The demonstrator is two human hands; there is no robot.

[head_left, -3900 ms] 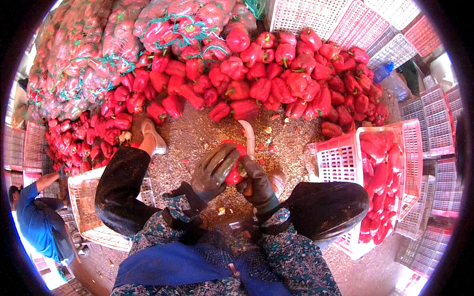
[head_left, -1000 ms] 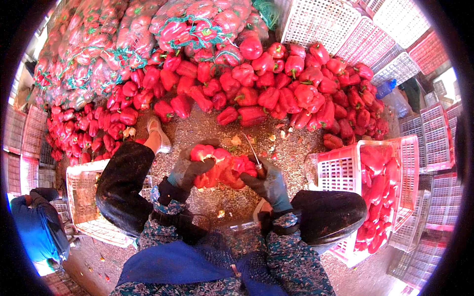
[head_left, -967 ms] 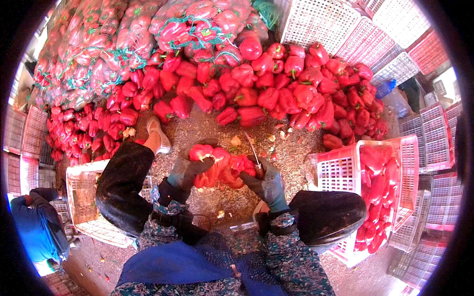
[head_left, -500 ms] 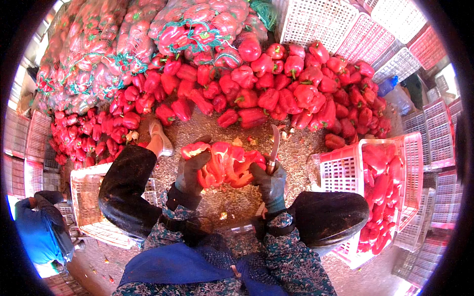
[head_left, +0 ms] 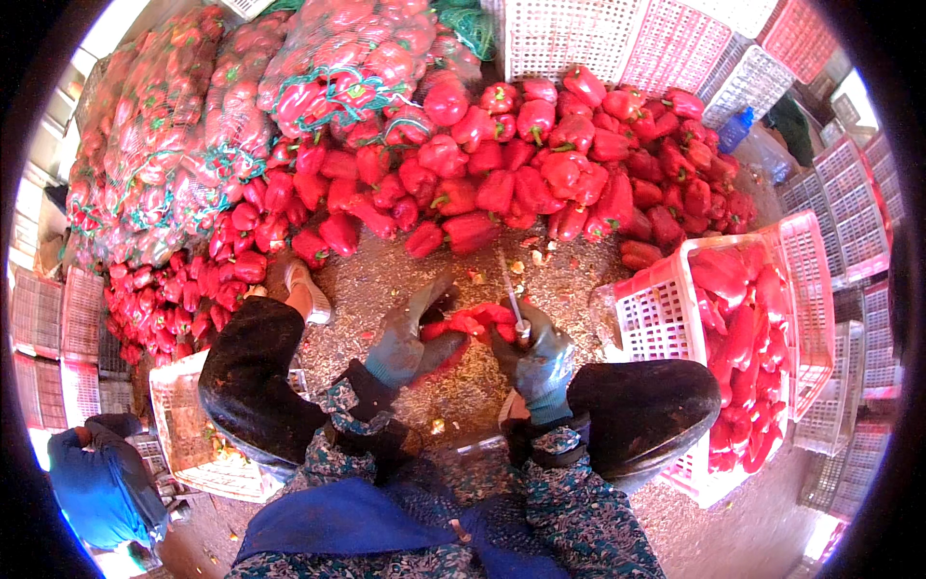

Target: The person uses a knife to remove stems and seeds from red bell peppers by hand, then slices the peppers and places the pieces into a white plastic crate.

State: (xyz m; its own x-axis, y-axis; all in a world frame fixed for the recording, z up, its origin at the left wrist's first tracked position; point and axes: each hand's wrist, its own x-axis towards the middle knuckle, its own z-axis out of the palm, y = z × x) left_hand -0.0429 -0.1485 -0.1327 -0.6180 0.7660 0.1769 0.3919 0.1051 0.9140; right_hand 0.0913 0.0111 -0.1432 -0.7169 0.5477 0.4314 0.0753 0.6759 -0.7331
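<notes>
Between my gloved hands, low over the floor, is a cut red bell pepper (head_left: pixel 473 322), partly hidden by my fingers. My left hand (head_left: pixel 403 340) is closed on its left side, thumb below and fingers above. My right hand (head_left: pixel 540 359) grips a knife (head_left: pixel 508 285), its thin blade pointing up and away from me, and its fingertips touch the pepper's right side. A blurred bit of red shows below my left thumb. Beyond my hands lies a heap of whole red bell peppers (head_left: pixel 492 193).
Net sacks of peppers (head_left: pixel 338 58) stand at the far left. By my right knee, a pink and white crate (head_left: pixel 661 318) holds cut peppers. Another crate (head_left: pixel 183 425) is beside my left leg. Stacked crates (head_left: pixel 574 39) line the back and right. A person in blue (head_left: pixel 101 482) is at lower left.
The wide-open pepper spread between my hands is now a smaller, bunched red shape. My left hand has moved right and turned. The knife blade has tilted leftward.
</notes>
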